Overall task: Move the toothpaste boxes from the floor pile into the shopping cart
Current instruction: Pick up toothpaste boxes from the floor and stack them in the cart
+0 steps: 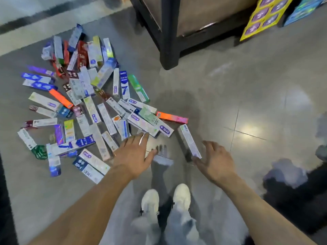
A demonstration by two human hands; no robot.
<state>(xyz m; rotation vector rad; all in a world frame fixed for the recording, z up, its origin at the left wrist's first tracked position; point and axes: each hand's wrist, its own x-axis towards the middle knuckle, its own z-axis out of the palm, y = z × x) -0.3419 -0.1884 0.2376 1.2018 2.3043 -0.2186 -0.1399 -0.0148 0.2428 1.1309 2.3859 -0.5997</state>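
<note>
A large pile of toothpaste boxes is observed scattered on the grey tiled floor, left of centre. No shopping cart is seen in view. Both hands are empty, fingers spread: the left hand over the pile's near edge, the right hand just beside a pale box. The task is judged barely begun, most boxes remaining.

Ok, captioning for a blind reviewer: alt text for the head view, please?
Both hands, the left hand and right hand, reach down open toward a scattered pile of toothpaste boxes on a grey floor. The person's white shoes show below; no cart is visible.
</note>
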